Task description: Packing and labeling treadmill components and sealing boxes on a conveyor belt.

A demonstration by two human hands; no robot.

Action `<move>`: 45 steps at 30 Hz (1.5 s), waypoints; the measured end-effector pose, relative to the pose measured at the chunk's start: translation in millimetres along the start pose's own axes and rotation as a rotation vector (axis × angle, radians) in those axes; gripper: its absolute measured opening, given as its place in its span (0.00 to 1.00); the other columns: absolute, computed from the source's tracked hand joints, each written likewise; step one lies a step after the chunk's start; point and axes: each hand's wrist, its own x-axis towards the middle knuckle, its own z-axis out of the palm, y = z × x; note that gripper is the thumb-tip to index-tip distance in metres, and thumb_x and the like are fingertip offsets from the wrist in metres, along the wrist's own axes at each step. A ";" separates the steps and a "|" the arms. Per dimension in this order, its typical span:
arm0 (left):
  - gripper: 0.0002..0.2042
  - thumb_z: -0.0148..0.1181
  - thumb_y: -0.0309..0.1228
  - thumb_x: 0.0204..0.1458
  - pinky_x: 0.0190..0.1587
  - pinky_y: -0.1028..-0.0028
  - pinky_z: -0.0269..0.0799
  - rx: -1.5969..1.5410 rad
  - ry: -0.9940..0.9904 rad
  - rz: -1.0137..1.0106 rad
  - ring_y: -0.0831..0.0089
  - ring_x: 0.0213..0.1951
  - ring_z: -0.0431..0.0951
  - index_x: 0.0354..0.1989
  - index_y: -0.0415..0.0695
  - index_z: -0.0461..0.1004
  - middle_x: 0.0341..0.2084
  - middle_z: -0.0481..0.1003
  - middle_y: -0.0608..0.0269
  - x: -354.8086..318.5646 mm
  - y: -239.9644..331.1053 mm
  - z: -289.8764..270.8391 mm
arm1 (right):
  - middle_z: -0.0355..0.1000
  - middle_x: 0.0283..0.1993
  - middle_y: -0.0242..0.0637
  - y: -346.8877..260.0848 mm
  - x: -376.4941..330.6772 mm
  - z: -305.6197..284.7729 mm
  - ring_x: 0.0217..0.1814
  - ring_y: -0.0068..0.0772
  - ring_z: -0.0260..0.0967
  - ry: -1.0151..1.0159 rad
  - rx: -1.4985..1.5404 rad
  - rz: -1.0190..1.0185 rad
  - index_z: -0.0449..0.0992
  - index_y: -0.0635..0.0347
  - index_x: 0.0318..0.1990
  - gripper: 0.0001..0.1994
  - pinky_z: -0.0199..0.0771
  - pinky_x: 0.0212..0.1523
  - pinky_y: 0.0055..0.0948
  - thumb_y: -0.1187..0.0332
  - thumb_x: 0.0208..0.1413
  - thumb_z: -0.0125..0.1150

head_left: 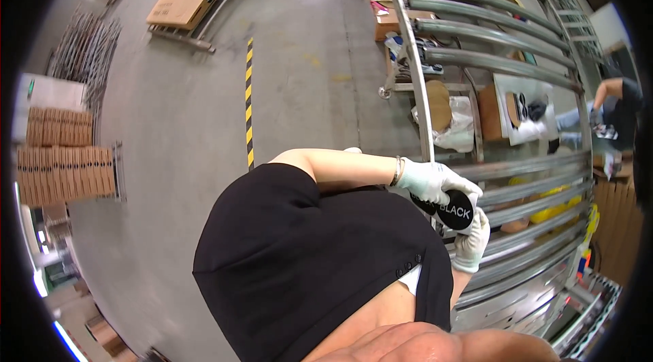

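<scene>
While L hand [435,180] and R hand [471,243], both gloved, grip black round disc [454,210], steel roller rack [517,192] sits just behind.

A warehouse or factory floor: bare concrete floor [299,76], hazard-striped line [249,100], stacked cartons [61,158], roller conveyor [490,42].

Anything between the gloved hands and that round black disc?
Nothing visible. The left hand in a white glove grips the round black disc from above; the right hand touches its lower edge, against the metal roller rack.
</scene>
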 end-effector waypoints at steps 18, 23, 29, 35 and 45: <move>0.33 0.51 0.11 0.46 0.64 0.74 0.56 -0.093 -0.244 -0.037 0.73 0.63 0.62 0.66 0.37 0.57 0.61 0.63 0.57 16.9 11.7 -8.6 | 0.71 0.32 0.25 0.8 -19.9 47.7 0.34 0.14 0.64 0.342 -0.136 -0.151 0.75 0.64 0.39 0.09 0.66 0.36 0.18 0.65 0.61 0.57; 0.22 0.55 0.17 0.49 0.56 0.76 0.65 -0.102 -0.199 -0.224 0.78 0.50 0.70 0.55 0.35 0.66 0.47 0.72 0.60 22.1 11.8 -2.9 | 0.72 0.35 0.26 8.2 -32.7 49.0 0.37 0.15 0.66 0.450 -0.252 -0.318 0.75 0.65 0.42 0.09 0.68 0.40 0.18 0.67 0.61 0.57; 0.09 0.58 0.24 0.52 0.38 0.81 0.69 -0.138 -0.176 -0.360 0.85 0.33 0.70 0.40 0.36 0.71 0.30 0.74 0.69 28.3 -10.4 -4.4 | 0.71 0.46 0.33 2.4 -53.0 62.1 0.42 0.20 0.69 0.428 -0.390 -0.485 0.76 0.65 0.44 0.11 0.68 0.47 0.21 0.68 0.58 0.61; 0.11 0.58 0.36 0.59 0.35 0.82 0.69 -0.374 -0.150 -0.513 0.87 0.31 0.71 0.36 0.38 0.76 0.29 0.76 0.71 45.1 9.0 3.6 | 0.67 0.50 0.37 2.9 -57.0 64.3 0.40 0.21 0.66 0.458 -0.743 -0.467 0.76 0.66 0.36 0.12 0.69 0.40 0.24 0.66 0.51 0.67; 0.09 0.56 0.30 0.58 0.42 0.78 0.72 -0.807 -0.160 -0.574 0.81 0.37 0.76 0.41 0.38 0.77 0.34 0.77 0.65 49.5 -20.0 21.2 | 0.70 0.52 0.34 -5.1 -56.7 81.9 0.55 0.42 0.65 0.747 -1.314 -0.699 0.78 0.47 0.45 0.22 0.65 0.55 0.42 0.66 0.37 0.71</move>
